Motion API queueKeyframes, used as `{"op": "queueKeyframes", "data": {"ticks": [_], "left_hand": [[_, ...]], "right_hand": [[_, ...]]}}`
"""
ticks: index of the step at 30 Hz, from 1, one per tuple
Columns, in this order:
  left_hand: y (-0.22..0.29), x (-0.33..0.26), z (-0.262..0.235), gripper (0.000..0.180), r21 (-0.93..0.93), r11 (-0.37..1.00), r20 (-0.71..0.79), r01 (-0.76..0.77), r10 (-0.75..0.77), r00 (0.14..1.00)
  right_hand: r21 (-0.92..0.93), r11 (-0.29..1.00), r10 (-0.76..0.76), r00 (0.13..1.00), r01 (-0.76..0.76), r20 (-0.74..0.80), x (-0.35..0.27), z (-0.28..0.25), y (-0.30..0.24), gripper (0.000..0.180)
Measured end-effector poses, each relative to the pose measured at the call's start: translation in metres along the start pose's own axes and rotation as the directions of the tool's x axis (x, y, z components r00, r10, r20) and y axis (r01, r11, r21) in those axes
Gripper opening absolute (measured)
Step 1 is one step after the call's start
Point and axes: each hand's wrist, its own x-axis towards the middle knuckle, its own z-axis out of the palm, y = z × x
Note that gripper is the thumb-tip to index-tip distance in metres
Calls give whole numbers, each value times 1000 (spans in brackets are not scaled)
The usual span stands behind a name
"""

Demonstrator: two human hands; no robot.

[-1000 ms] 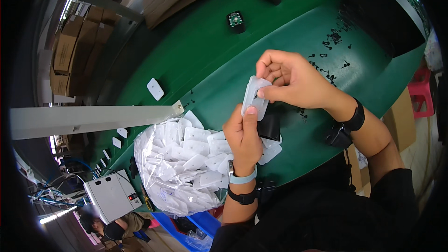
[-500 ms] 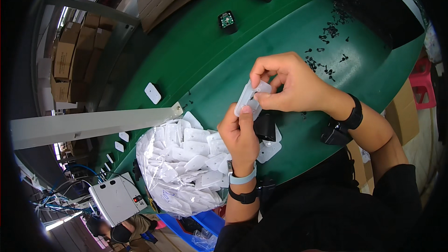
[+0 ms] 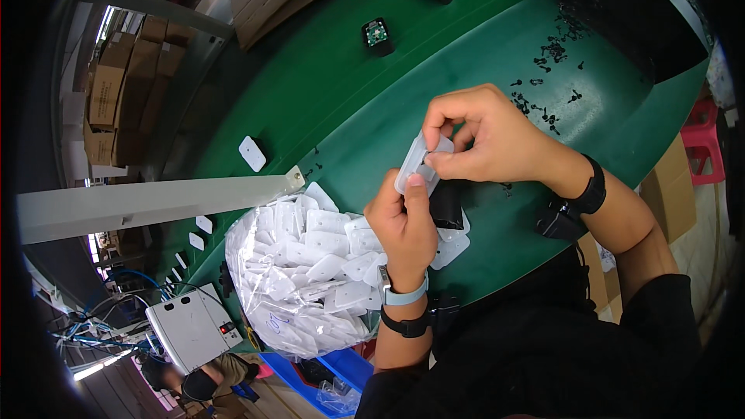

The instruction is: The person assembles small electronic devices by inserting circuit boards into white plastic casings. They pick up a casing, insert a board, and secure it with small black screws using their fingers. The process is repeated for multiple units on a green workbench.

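White plate point(image 3: 410, 164): tilted, between the two grips.
Left grip point(image 3: 405, 221): grasping the plate's near end, thumb on its face.
Right grip point(image 3: 483, 140): pinching the plate's far end.
Handling: probably best to brace with the left thumb and press gently with the right, without bending the plate.
Hard to make out: the dark spot beside the right thumb, part or opening; black casing point(image 3: 446, 208), right of the left grip, is partly covered.
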Motion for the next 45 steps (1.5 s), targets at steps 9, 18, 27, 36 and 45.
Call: {"op": "queueKeyframes", "data": {"ticks": [9, 18, 27, 36, 45], "left_hand": [[2, 1, 6, 27, 119, 987, -25, -113, 116, 993], [5, 2, 0, 28, 13, 1000, -23, -6, 7, 1000], [5, 2, 3, 27, 88, 992, -3, -95, 96, 995], [5, 4, 5, 24, 213, 959, 1, -188, 193, 981], [4, 10, -5, 36, -504, 822, 83, 264, -258, 962]], "right_hand": [[17, 996, 90, 996, -90, 17, 1, 0, 1, 14], [130, 990, 51, 998, -54, 27, 2, 2, 3, 13], [71, 994, 79, 997, -80, 27, 1, 1, 4, 16], [34, 995, 97, 995, -98, 26, 1, 0, 5, 18], [537, 839, -69, 962, -87, 264, 6, -4, 7, 51]]}}
